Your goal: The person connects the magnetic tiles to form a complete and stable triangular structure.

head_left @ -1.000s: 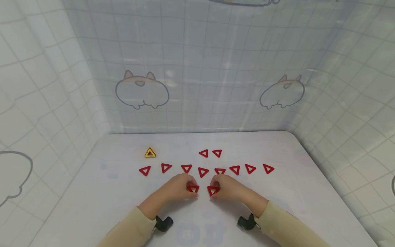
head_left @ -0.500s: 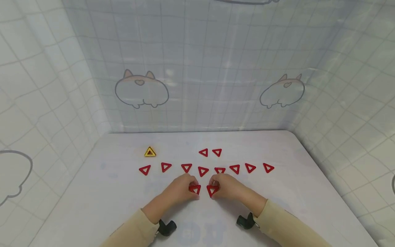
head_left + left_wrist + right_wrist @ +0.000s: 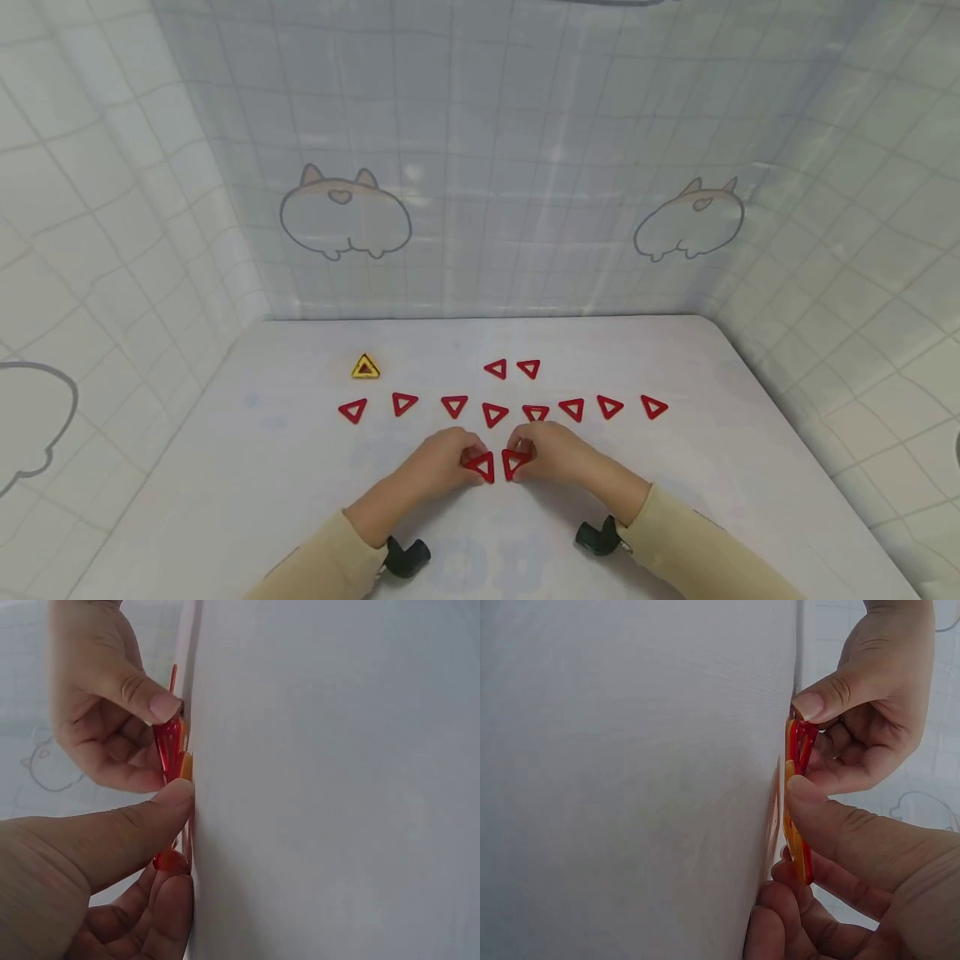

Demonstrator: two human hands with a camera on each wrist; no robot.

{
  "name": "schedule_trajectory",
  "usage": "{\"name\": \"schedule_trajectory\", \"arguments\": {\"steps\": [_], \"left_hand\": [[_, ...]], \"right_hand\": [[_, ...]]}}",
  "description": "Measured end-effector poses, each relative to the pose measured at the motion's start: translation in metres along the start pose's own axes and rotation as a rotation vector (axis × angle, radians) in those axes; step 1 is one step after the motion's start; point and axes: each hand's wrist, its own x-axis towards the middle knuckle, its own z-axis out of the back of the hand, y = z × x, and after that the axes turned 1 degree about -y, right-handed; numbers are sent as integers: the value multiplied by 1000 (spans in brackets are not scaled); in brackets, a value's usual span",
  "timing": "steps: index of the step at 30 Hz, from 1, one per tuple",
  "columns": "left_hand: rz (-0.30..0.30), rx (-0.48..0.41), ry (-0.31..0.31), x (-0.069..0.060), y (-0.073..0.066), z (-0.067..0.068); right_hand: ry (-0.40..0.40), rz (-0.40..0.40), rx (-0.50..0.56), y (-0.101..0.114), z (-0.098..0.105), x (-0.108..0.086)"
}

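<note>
The left hand (image 3: 442, 460) pinches a red triangle (image 3: 483, 467) whose tip points left. Facing it across a small gap, the right hand (image 3: 553, 454) pinches another red triangle (image 3: 513, 464) between thumb and fingers. In the left wrist view, the left thumb presses the red and orange edge of a piece (image 3: 172, 861). The right wrist view has the right thumb on a red and orange piece (image 3: 798, 847), with the left hand (image 3: 885, 697) beyond. Both pieces are close to the white table surface.
Behind the hands runs a row of several red triangles, among them one at the left (image 3: 353, 410) and one at the right (image 3: 654, 407). Two more, including a left one (image 3: 497, 368), lie farther back. A yellow triangle (image 3: 365, 367) is at the back left of the table (image 3: 225, 467).
The left hand has moved slightly right and turned its triangle, so the two held pieces are closer together. The right hand's triangle has turned a little, while the hand has barely moved.
</note>
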Motion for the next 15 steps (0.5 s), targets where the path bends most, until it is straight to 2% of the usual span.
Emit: {"name": "schedule_trajectory", "arguments": {"steps": [15], "left_hand": [[6, -56, 11, 2, -5, -4]], "right_hand": [[4, 20, 18, 3, -2, 1]]}}
